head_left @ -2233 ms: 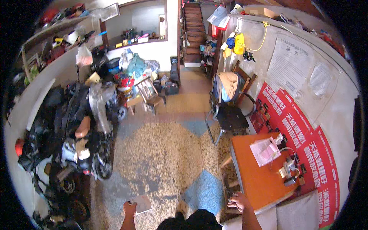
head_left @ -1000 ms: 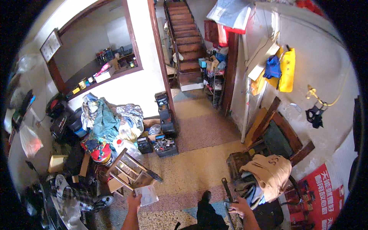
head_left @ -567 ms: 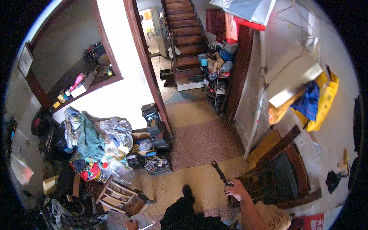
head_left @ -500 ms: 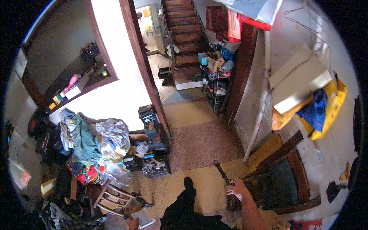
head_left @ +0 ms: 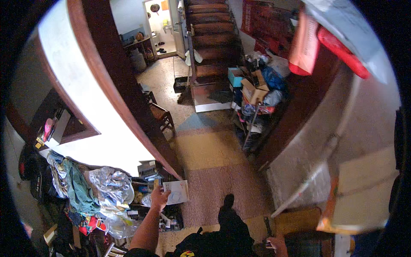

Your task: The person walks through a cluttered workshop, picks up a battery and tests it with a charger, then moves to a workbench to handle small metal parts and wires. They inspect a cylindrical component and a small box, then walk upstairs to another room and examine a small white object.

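Stretched out at the lower left, my left hand [head_left: 159, 199] is closed on a flat white box [head_left: 177, 192] with a pale blue round print. It hovers beside stacked dark cases [head_left: 148, 169] next to the doorway. Low on the right, my right hand [head_left: 276, 245] grips a dark wrench [head_left: 267, 225] whose head points up and away from me. The wrench's lower end is hidden in the fingers. My foot [head_left: 229, 200] steps forward on the carpet between the hands.
A heap of clothes and silvery cloth [head_left: 111, 186] lies at left. Ahead, a wooden staircase [head_left: 212, 55] rises beyond the doorway frame [head_left: 115, 85]. A loaded shelf rack [head_left: 252, 115] stands right of the passage. A white pipe [head_left: 302, 189] and hanging bags [head_left: 306, 47] line the right wall.
I have moved forward, so the doorway and stairs look nearer. My left hand has risen from the wooden chair with the white box. My right hand, with the wrench, sits lower in view.
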Motion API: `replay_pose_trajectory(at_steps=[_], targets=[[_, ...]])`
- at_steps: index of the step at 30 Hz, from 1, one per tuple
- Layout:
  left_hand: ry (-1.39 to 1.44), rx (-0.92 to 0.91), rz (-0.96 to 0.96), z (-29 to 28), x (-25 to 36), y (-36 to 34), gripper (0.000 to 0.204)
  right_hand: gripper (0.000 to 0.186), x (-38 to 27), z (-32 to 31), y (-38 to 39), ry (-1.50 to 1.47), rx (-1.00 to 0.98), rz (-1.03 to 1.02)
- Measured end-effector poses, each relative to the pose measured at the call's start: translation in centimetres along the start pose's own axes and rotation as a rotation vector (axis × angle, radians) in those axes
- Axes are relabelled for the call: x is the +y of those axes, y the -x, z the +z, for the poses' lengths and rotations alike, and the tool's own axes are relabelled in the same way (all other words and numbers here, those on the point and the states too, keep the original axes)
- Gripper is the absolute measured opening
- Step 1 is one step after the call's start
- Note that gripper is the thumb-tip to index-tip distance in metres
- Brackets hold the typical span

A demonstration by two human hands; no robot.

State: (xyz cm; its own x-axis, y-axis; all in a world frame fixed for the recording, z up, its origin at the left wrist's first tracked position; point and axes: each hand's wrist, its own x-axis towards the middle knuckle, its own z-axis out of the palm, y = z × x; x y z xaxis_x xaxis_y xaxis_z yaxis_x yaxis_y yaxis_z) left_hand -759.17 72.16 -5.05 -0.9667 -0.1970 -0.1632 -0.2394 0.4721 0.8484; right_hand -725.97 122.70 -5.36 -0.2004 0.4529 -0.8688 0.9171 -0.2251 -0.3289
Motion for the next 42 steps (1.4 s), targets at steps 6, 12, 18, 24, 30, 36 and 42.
replay_pose_trajectory(at_steps=[6,12,18,24,30,36,42], targets=[[-0.021,0.014,-0.243,3.1,1.6,-6.0,0.032,0.068,-15.3,0.3,-14.4,-0.02,-0.207,-0.033],[0.359,0.209,-0.527,7.2,4.1,-10.8,0.036,0.062,-42.8,3.2,-22.1,-0.175,-0.669,-0.102],[0.121,0.235,-0.486,13.0,6.2,-24.8,0.044,0.051,-64.1,11.7,-17.8,0.13,-0.43,-0.619],[-0.002,0.26,-0.523,14.0,10.9,-41.0,0.054,0.044,-76.2,16.8,-19.5,0.107,-0.406,-0.679],[-0.055,0.425,-0.395,10.3,13.3,-53.4,0.057,0.039,-88.6,24.4,-29.7,0.686,-0.482,-1.044],[0.034,0.759,-0.618,7.2,12.3,-57.3,0.05,0.037,-103.4,37.7,-34.7,0.901,-0.523,-0.999],[0.172,0.961,-0.782,5.9,11.3,-55.3,0.044,0.033,-117.2,54.0,-24.8,0.856,-0.893,-0.714]])
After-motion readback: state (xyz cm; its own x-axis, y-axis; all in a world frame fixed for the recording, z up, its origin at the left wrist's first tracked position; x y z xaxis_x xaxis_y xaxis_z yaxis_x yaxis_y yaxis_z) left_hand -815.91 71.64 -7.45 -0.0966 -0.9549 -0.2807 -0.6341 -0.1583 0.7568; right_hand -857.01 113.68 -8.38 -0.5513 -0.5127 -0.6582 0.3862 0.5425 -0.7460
